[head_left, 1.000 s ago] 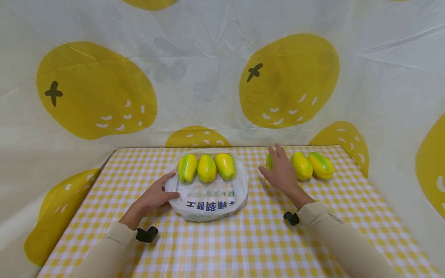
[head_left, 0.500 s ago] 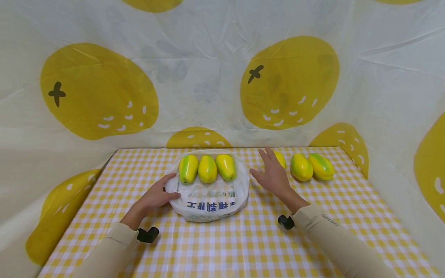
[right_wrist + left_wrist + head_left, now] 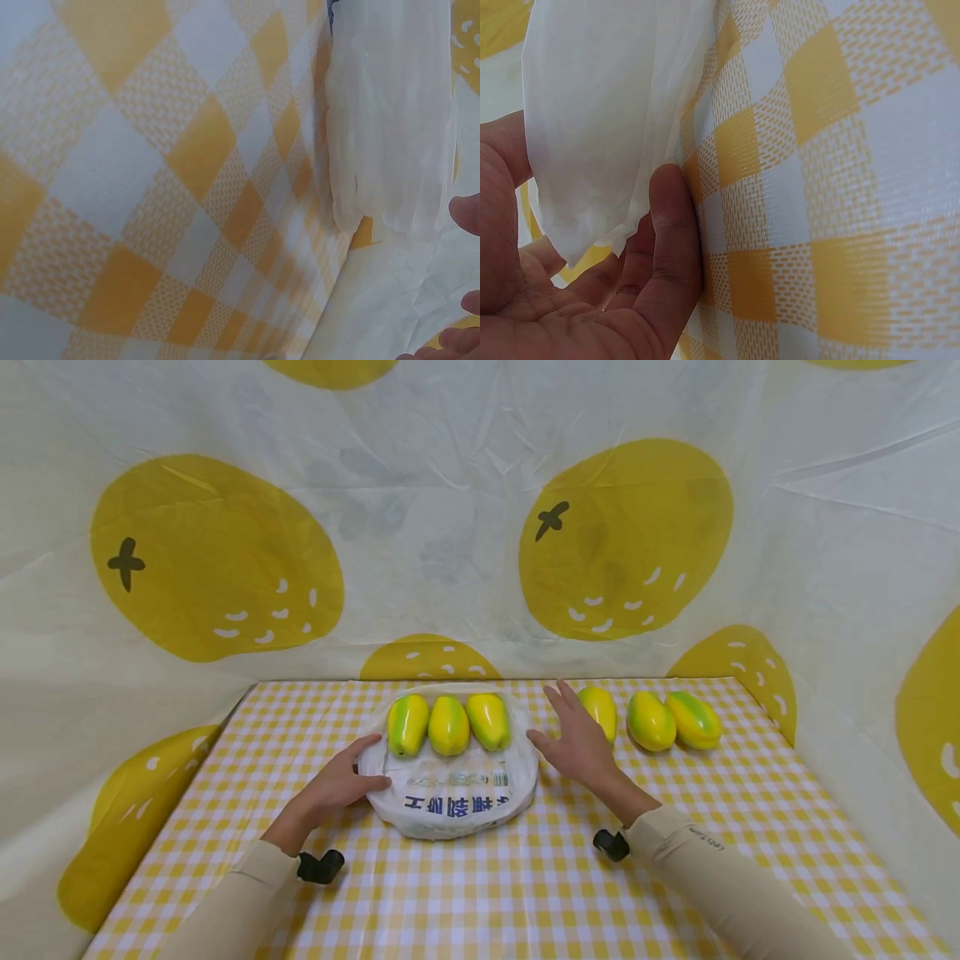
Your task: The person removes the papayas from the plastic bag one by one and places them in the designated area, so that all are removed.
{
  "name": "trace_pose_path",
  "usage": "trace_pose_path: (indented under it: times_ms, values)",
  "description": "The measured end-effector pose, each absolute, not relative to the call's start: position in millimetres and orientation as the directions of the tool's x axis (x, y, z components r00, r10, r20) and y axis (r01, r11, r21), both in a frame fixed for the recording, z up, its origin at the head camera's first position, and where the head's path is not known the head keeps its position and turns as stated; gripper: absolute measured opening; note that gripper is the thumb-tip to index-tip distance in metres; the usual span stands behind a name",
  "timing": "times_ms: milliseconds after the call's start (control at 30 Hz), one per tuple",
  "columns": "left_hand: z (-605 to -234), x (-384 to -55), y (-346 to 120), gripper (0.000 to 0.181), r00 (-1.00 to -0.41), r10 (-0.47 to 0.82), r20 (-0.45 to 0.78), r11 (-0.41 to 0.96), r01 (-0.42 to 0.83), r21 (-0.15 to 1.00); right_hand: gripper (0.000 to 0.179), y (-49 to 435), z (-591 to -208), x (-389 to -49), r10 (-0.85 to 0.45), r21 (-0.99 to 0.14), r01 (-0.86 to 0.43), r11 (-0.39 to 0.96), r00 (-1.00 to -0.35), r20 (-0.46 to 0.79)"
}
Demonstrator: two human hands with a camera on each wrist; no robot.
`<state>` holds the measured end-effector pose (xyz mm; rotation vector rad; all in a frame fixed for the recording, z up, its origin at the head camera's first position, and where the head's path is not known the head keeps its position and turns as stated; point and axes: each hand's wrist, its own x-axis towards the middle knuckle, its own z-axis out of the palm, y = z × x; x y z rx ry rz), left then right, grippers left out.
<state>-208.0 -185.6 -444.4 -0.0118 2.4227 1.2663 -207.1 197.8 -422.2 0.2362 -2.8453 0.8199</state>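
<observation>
A white plastic bag point(image 3: 457, 822) with blue print sits spread open on the table, its rim standing up in a rough ring. Three yellow-green papayas point(image 3: 448, 727) lie side by side in its far half. My left hand point(image 3: 335, 785) spans the left end of the bag, thumb in front and fingers behind, touching the plastic point(image 3: 607, 142). Just off the right rim hovers my right hand point(image 3: 581, 747), fingers spread and holding nothing. The right wrist view shows its fingertips point(image 3: 466, 214) apart from the bag wall point(image 3: 390, 112).
Right of my right hand lie three more papayas, the nearest point(image 3: 600, 708) partly covered by the hand, the others point(image 3: 651, 721) farther right. A yellow-and-white checked cloth point(image 3: 450, 902) covers the table. Behind it hangs a pale fruit-print curtain point(image 3: 435, 527).
My right hand has moved left from over the papayas toward the bag's right rim, uncovering the nearest papaya. The left hand and the bag stay in place.
</observation>
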Motion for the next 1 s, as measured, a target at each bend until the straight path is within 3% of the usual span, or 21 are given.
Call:
trace_pose_path:
  times_ms: [1000]
  values:
    - [-444.9, -207.3, -186.6, 0.089, -0.919, 0.188, -0.347, 0.574, -0.183, 0.798, 0.079, 160.9, -425.1, -208.3, -0.175, -0.507, -0.277, 0.816, -0.955, 0.239]
